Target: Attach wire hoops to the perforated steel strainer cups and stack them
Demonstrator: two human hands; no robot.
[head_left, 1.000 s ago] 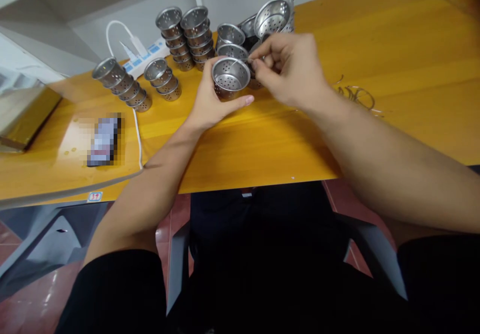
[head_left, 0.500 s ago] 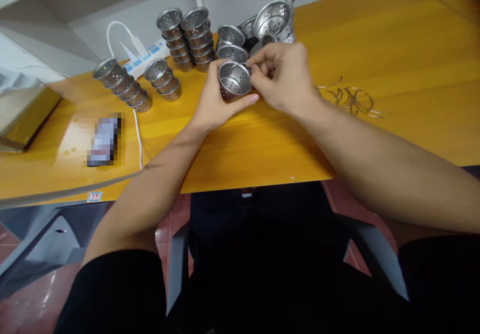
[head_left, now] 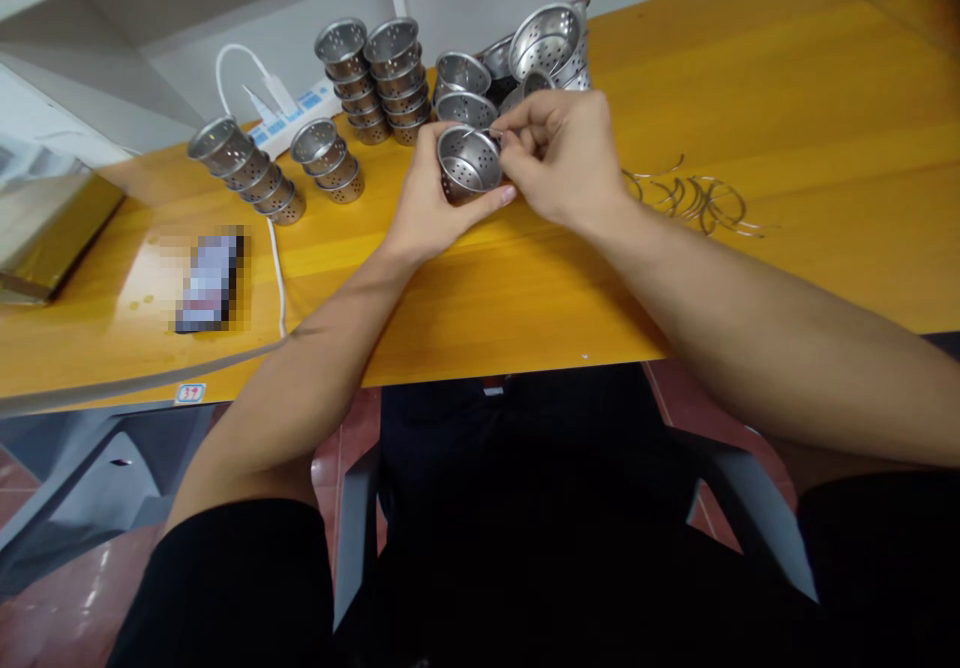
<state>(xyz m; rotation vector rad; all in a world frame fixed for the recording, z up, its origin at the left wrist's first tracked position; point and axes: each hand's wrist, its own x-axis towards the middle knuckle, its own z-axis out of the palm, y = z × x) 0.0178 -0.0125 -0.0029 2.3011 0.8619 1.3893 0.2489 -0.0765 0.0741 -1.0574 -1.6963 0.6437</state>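
Observation:
My left hand (head_left: 426, 198) is wrapped round a perforated metal cup (head_left: 469, 160), thumb along its near side. The cup tilts so that its mouth and holed inside face me. At the cup's right rim, my right hand (head_left: 551, 148) pinches a thin metal wire (head_left: 480, 132) whose end reaches over the mouth. Most of the wire is hidden by the fingers. Right of my right wrist lie several loose curved wires (head_left: 705, 203) on the wooden table (head_left: 480, 308).
Stacks of similar cups stand behind and left: a leaning stack (head_left: 251, 173), a short one (head_left: 328, 160) and two tall ones (head_left: 394, 83). More cups (head_left: 547, 43) are piled at the back. A power strip (head_left: 296, 118), a white cable (head_left: 277, 278) and a blurred phone (head_left: 210, 280) lie left.
Both hands stay at the cup in nearly the same pose. My right hand has shifted very slightly to the left with the wire.

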